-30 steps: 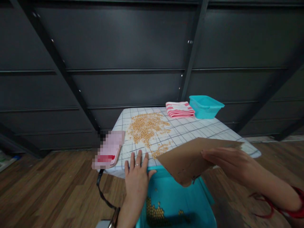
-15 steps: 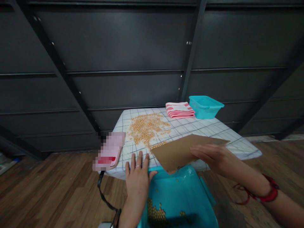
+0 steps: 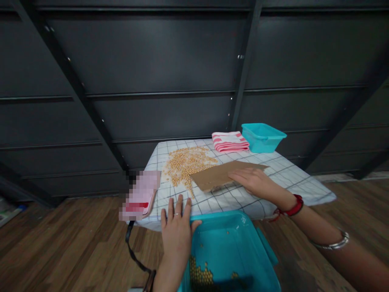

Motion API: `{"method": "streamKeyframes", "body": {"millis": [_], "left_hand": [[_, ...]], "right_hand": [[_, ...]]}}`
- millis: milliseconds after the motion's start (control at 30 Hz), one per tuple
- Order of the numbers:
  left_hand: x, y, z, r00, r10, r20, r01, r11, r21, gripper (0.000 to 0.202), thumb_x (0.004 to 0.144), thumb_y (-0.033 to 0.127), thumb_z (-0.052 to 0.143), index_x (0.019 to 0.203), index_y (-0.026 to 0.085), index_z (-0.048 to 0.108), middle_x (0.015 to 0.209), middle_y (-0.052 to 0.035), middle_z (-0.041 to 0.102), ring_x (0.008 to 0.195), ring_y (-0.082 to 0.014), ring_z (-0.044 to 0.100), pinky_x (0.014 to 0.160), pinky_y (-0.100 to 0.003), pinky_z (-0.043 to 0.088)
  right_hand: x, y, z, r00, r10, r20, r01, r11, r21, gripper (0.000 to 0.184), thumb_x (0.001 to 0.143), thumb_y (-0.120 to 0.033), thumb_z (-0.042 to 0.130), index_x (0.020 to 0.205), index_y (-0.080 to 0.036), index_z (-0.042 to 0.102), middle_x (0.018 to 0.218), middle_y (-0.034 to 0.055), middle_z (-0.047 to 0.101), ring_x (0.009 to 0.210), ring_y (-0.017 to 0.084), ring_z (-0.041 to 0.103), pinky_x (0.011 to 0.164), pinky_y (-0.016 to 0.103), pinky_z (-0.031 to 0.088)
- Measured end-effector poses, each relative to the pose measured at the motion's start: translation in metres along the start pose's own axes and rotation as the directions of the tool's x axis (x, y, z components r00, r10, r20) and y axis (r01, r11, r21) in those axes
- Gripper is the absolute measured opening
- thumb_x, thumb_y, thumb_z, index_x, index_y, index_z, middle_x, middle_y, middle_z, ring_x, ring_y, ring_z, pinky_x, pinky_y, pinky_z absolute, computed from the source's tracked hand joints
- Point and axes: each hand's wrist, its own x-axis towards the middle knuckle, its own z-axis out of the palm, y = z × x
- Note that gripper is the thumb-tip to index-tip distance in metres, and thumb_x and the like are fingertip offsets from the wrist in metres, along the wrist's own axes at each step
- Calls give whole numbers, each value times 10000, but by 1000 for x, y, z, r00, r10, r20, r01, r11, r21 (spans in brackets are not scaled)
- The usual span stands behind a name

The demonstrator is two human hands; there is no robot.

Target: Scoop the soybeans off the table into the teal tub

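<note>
My right hand (image 3: 253,182) grips a flat piece of brown cardboard (image 3: 223,174), which tilts over the tabletop with its left end among the loose yellow soybeans (image 3: 185,162). The beans lie scattered on a white checked cloth (image 3: 170,202). My left hand (image 3: 177,229), a ring on one finger, lies flat at the cloth's front edge with fingers spread. Its thumb rests at the rim of a teal plastic bin (image 3: 234,235) held below the table edge. Several soybeans (image 3: 202,275) have gathered at the bin's near left corner.
A smaller turquoise basket (image 3: 263,140) stands at the far right of the table, beside a folded pink and white towel (image 3: 230,142). On the left edge lies a pink phone (image 3: 141,194), partly pixelated, above a dark strap (image 3: 130,247). Dark panels (image 3: 152,52) rise behind.
My right hand has carried the cardboard from above the bin's far rim, away and slightly left, onto the table beside the beans. My left hand and the bin stay nearly still.
</note>
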Motion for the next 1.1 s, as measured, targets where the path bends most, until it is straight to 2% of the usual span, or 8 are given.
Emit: {"method": "streamKeyframes", "body": {"millis": [100, 233, 333, 500, 633, 900, 1100], "left_hand": [[0, 0, 0, 1000, 2, -1, -2, 1000, -4, 518, 784, 426, 500, 1277, 277, 442, 1370, -98, 447, 1263, -329, 374, 976, -558, 365], [0, -1, 0, 1000, 1, 6, -1, 1000, -6, 521, 782, 419, 508, 1278, 276, 440, 1364, -91, 457, 1260, -329, 378, 979, -557, 363], [0, -1, 1, 1000, -1, -3, 1, 1000, -22, 523, 780, 413, 513, 1280, 281, 435, 1362, -95, 460, 1266, -331, 368, 979, -565, 356], [0, -2, 2, 1000, 1, -10, -2, 1000, -18, 514, 789, 434, 489, 1278, 284, 440, 1365, -93, 457, 1264, -329, 371, 978, -555, 359], [-1, -2, 1, 1000, 12, -13, -12, 1000, -5, 520, 786, 441, 492, 1276, 273, 444, 1364, -89, 460, 1255, -330, 383, 972, -547, 369], [0, 1, -4, 1000, -4, 12, 4, 1000, -16, 514, 781, 404, 512, 1274, 278, 446, 1361, -98, 462, 1262, -325, 375, 981, -551, 354], [0, 0, -1, 1000, -1, -8, 1, 1000, -18, 519, 780, 411, 514, 1276, 281, 442, 1362, -95, 460, 1264, -326, 372, 979, -553, 360]], "right_hand": [[-1, 6, -3, 1000, -5, -15, 6, 1000, 27, 348, 739, 29, 396, 966, -133, 603, 918, 87, 691, 789, 170, 651, 681, 297, 531], [-7, 17, -22, 999, 30, -30, -27, 995, 97, 430, 697, 34, 377, 1014, -154, 598, 992, 69, 678, 905, 171, 632, 784, 315, 520], [-9, 24, -33, 996, 78, -34, -74, 991, 112, 442, 717, 13, 371, 1049, -184, 586, 1009, 45, 675, 910, 157, 631, 785, 297, 518], [0, 25, -22, 994, 102, -40, -97, 991, 94, 380, 739, -5, 390, 1029, -153, 585, 963, 64, 686, 845, 158, 645, 739, 281, 523], [3, 18, -12, 996, 85, -8, -83, 990, 111, 408, 701, 22, 387, 1011, -150, 591, 974, 69, 684, 852, 158, 644, 742, 282, 522], [-12, 10, -32, 999, 45, 4, -45, 988, 149, 420, 703, 9, 380, 1011, -176, 597, 984, 57, 681, 901, 163, 633, 783, 307, 521], [-2, 12, -25, 995, 88, -38, -85, 994, 67, 386, 709, 21, 364, 967, -145, 598, 931, 78, 689, 839, 171, 647, 733, 296, 529]]}}
